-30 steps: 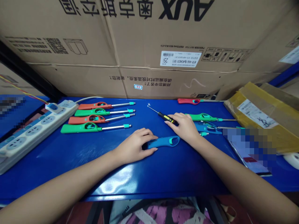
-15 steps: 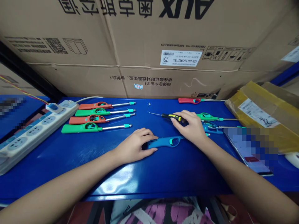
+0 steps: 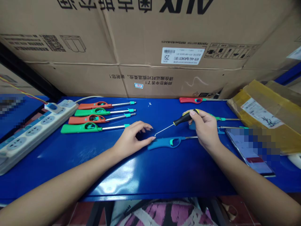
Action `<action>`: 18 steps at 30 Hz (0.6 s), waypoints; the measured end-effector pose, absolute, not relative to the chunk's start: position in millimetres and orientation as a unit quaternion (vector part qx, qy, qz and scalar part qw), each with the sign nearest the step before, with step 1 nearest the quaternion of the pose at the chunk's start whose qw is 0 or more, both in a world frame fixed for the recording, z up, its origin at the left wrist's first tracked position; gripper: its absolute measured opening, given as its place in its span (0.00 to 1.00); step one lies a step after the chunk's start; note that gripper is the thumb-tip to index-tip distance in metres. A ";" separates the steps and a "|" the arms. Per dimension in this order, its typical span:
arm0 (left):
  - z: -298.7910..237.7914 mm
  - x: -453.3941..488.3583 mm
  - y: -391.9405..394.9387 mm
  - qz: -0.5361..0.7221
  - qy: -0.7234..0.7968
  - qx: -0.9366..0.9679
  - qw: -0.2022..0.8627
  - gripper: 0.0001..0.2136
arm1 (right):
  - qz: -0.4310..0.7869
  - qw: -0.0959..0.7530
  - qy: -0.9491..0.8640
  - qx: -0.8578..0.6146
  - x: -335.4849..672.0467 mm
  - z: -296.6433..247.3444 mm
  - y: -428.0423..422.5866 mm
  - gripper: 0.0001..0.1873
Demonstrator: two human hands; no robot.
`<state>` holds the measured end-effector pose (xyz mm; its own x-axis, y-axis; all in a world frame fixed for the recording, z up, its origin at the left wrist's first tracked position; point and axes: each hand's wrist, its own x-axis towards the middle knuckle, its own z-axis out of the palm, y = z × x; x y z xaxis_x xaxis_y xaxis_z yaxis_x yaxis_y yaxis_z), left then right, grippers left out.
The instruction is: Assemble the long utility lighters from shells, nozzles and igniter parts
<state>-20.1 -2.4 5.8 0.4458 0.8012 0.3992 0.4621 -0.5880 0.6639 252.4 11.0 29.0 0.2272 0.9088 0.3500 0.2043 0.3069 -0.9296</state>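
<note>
Across the blue tabletop, the blue long-necked lighter lies left to right, butt nearest your left hand, thumb and fingers parted, while your right hand grips the screwdriver angled there.

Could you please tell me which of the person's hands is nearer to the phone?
Right. The right hand holds the screwdriver just left of the phone; the left hand is much farther left, near the screwdriver's tip.

right hand holds screwdriver near blue lighter
</note>
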 end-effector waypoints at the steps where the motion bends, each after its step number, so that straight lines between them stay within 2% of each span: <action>1: 6.0 -19.8 -2.1 0.358 0.388 0.813 0.245 0.14 | 0.312 0.598 -0.536 -0.508 251.3 28.7 10.6 0.12; 6: 6.5 -15.1 -4.6 0.359 0.388 0.796 0.294 0.16 | 0.347 0.596 -0.519 -0.505 245.4 30.9 8.6 0.13; 12: 8.0 -11.6 -6.9 0.377 0.393 0.773 0.325 0.06 | 0.369 0.587 -0.524 -0.495 242.2 28.9 7.9 0.13; 18: 11.1 -13.1 -4.0 0.419 0.435 0.693 0.393 0.09 | 0.429 0.653 -0.448 -0.434 236.8 41.0 8.3 0.13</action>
